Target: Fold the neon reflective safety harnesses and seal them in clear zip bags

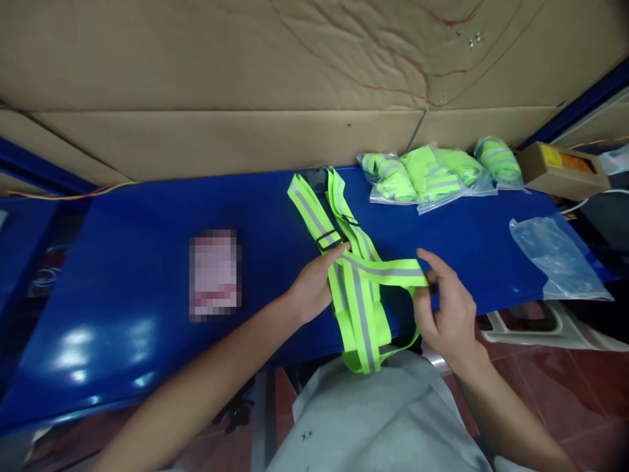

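Observation:
A neon yellow reflective harness (361, 308) with grey stripes and black buckles lies folded lengthwise on the blue table, its near end hanging over the front edge. My left hand (317, 282) grips the folded straps from the left side, thumb on top just below a buckle. From there one strap stretches across to the right. My right hand (445, 305) pinches that strap between its fingers, and the rest of it loops down toward the table edge. The far end of the harness has a dark round part, partly covered by the straps.
Several clear bags of neon yellow straps (432, 174) lie along the back of the blue table (132, 275). A cardboard box (563, 170) stands at the back right, near a clear plastic bag (560, 259). A blurred-out pinkish rectangle (215, 275) lies at left. Cardboard panels (221, 141) rise behind.

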`<state>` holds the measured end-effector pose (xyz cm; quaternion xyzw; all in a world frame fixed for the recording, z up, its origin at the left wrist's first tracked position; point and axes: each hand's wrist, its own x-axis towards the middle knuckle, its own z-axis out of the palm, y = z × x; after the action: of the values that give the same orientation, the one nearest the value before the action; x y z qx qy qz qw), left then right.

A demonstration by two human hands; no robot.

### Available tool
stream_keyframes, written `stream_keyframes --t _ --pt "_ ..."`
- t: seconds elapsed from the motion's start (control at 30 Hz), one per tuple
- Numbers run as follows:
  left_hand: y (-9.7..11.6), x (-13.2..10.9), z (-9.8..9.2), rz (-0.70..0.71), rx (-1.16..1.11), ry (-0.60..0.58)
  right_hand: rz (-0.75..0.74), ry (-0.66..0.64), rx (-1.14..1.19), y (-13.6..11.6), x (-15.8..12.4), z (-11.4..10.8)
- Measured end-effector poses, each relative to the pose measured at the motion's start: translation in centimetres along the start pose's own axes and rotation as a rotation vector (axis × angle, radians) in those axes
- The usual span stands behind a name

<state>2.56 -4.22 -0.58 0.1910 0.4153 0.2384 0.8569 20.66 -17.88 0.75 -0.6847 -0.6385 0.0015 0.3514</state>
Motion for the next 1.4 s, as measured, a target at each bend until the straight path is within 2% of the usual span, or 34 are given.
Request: stream_keyframes --t 0.07,0.2,0.27,0.33,0.4,0.43,0.47,0.53,0.6,0.67,0.73,0.8,0.9,1.03,1.17,1.3,1.4 --pt "0.1 0.1 -0.1 0.016 -0.019 0.008 -0.045 -0.113 0.041 -0.3 -0.1 -0.2" --pt "0.4 0.1 -0.4 0.04 -0.023 -0.049 -0.205 -0.513 0.22 -1.1 0.0 -1.6" --pt "0.6 0.0 -0.4 0.031 -0.014 -0.069 -0.208 -0.581 0.314 -1.0 0.7 -2.2" --pt "0.9 0.0 -0.5 0.013 -0.01 -0.075 -0.069 -0.469 0.375 -0.2 2.1 -2.0" --pt "1.0 0.0 -0.6 0.002 -0.014 -0.088 0.185 -0.305 0.429 1.0 4.2 -0.8" --pt "1.1 0.0 -0.6 -0.003 -0.015 -0.109 0.314 -0.289 0.522 1.7 5.5 0.1" --pt "1.1 0.0 -0.7 -0.002 -0.015 -0.135 0.414 -0.326 0.637 2.3 6.7 1.1" --pt "1.1 0.0 -0.7 -0.001 -0.017 -0.19 0.527 -0.539 0.808 3.2 8.9 2.9" --pt "1.1 0.0 -0.7 -0.004 -0.028 -0.229 0.571 -0.738 0.914 3.4 10.3 4.1" --pt "1.1 -0.1 -0.7 -0.008 -0.048 -0.245 0.588 -0.846 0.946 3.2 10.8 4.6" --pt "1.2 -0.3 -0.6 -0.008 -0.059 -0.234 0.599 -0.842 0.939 2.8 10.6 4.8" --pt "1.5 -0.5 -0.6 0.009 -0.052 -0.178 0.631 -0.757 0.971 2.6 10.2 4.8" --pt "2.2 -0.8 -0.7 0.087 -0.03 -0.076 0.767 -0.635 1.124 2.5 10.1 4.6" --pt "3.5 -1.4 -0.5 0.109 -0.125 -0.094 0.926 -0.571 1.28 2.9 10.2 3.9" --pt "4.2 -2.3 -0.6 0.138 -0.239 -0.069 0.915 -0.571 1.326 3.5 9.8 3.3" --pt "4.0 -3.4 -2.1 0.205 -0.265 -0.059 0.841 -0.536 1.26 4.5 8.9 3.0" --pt "3.4 -4.0 -3.2 0.169 -0.232 -0.033 0.789 -0.622 1.158 5.1 8.3 2.8"
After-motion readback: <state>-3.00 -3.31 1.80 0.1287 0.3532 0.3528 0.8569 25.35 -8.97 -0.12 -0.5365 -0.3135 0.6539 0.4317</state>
